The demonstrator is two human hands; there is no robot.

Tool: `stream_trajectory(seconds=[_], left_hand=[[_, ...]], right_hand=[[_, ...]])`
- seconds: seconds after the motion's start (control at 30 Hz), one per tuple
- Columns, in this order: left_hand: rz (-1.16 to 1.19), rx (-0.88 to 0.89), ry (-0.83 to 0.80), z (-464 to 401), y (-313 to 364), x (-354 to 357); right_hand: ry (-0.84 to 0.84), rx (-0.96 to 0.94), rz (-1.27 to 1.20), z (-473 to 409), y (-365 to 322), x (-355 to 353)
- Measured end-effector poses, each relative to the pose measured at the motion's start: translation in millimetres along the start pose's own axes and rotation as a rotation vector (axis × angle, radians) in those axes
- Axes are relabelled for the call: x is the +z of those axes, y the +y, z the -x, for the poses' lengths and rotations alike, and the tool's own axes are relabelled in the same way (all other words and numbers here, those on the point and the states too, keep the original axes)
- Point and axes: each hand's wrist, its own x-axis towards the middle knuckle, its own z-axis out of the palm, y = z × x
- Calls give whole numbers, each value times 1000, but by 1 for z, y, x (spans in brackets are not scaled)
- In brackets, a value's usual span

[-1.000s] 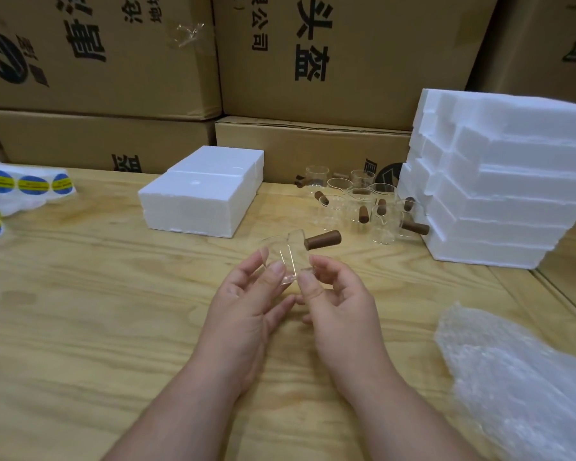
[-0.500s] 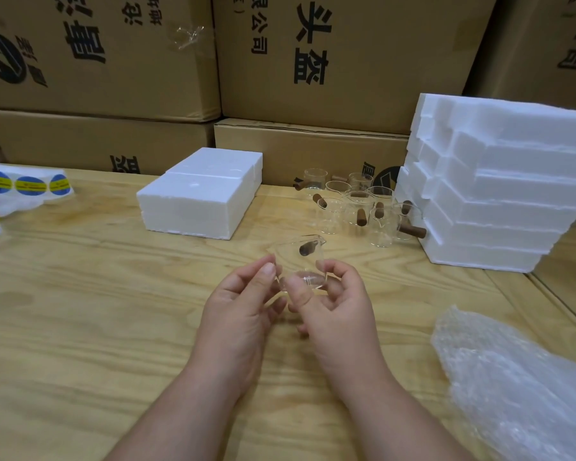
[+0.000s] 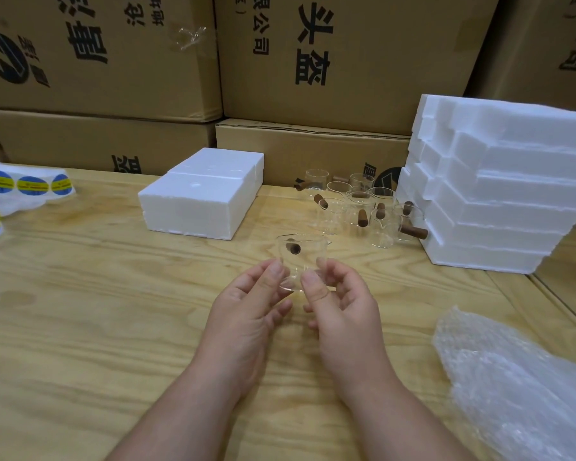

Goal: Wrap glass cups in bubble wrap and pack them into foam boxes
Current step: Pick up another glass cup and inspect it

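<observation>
Behind everything, stacked cardboard cartons (image 3: 346, 54) printed in black characters. Below them, a plywood table (image 3: 80, 311) spanning the whole view. At the right rear, a leaning stack of white foam boxes (image 3: 499, 194); at the left rear, 1 closed foam box (image 3: 200, 194) lying flat. In the near right corner, a crumpled sheet of bubble wrap (image 3: 512, 387), well apart from the hands. At the far left edge, a strip of round blue-and-yellow stickers (image 3: 30, 185). Between the 2 foam groups, a cluster of waiting glass cups (image 3: 356, 211) with brown wooden handles, roughly 8, count uncertain because of overlapping glass.

Centre, just above the table: 1 glass cup (image 3: 301, 261), unwrapped, upright or nearly so, brown handle end pointing roughly toward the camera. Left hand (image 3: 246, 314) pinching its lower left wall with thumb and fingertips; right hand (image 3: 343, 311) pinching the lower right side, thumb in front. Both clasping the same cup, neither clenched hard.

Probably light, rigid, thin-walled and slick. Likely fragile at the rim, the pouring lip and the handle joint. Safest taken by the body low down, as here, or around the base, not by the handle alone. Wrap still to fetch.
</observation>
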Motion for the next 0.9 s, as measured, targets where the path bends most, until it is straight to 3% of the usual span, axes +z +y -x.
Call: stream_trajectory(seconds=[0.4, 0.57, 0.9], left_hand=[[-43, 22, -57, 3, 1, 1], [-96, 34, -135, 5, 3, 2], [5, 39, -14, 0, 0, -2]], right_hand=[[-9, 65, -200, -4, 2, -3], [26, 50, -67, -7, 4, -1], [40, -53, 20, -1, 3, 1]])
